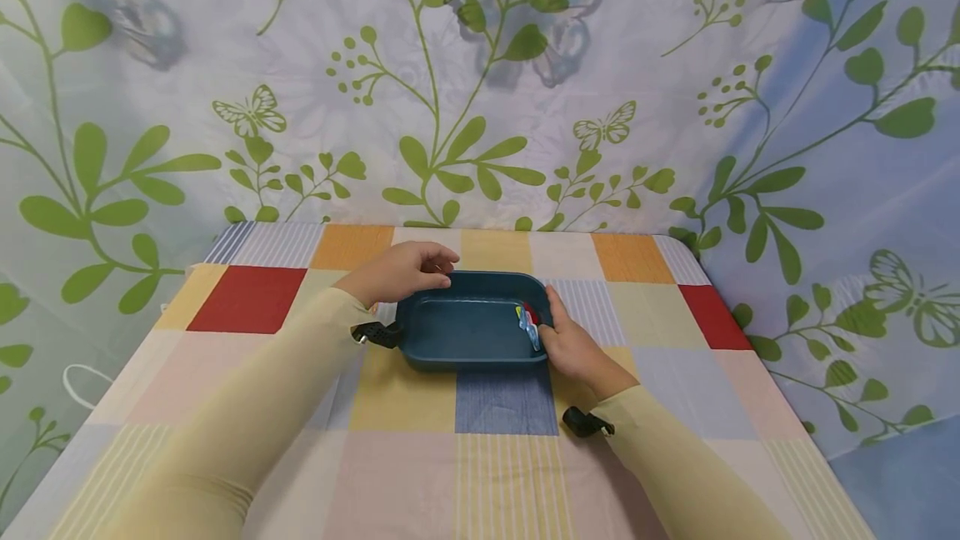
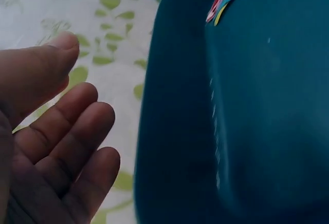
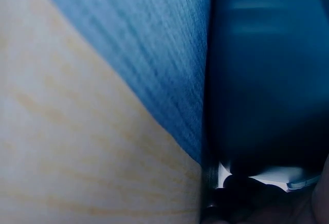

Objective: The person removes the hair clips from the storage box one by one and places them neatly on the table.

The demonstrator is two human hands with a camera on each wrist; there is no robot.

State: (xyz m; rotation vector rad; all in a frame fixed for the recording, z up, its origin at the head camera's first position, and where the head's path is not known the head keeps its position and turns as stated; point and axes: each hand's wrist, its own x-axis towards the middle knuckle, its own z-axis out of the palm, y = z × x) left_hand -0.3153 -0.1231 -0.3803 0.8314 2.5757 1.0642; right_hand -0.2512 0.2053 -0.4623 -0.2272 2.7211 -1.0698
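A dark teal tray (image 1: 465,327) with rounded corners is set near the middle of the table (image 1: 397,473), its long side laid across the person's view. Its right end is gripped by the right hand (image 1: 577,348): the thumb is placed at the rim, and a finger is stretched along the outer wall. In the right wrist view only dark, blurred fingers are caught beside the tray, so how the remaining fingers are bent cannot be told. Whether the tray's base is rested wholly on the cloth cannot be told either.

The left hand (image 1: 408,269) is held by the far left corner of the tray, its fingers loosely bent and its thumb parted from them — in the left wrist view a gap is seen between the fingertips and the tray's wall.

Inside the tray, a little cluster of small coloured pieces (image 1: 533,332) is gathered at the right end, near the right thumb; blue, red, yellow and pink are shown among them, though their exact kind is too small to be made out.

Both arms are covered by 2 pale sleeves (image 1: 281,394), and 1 black camera (image 1: 378,333) is worn at each wrist. The table is covered by a patchwork cloth (image 1: 247,298) of red, orange, blue and striped squares. Behind it, a pale curtain (image 1: 300,65) is printed with green leaves and butterflies — a white cord (image 1: 69,382) is looped at the left.
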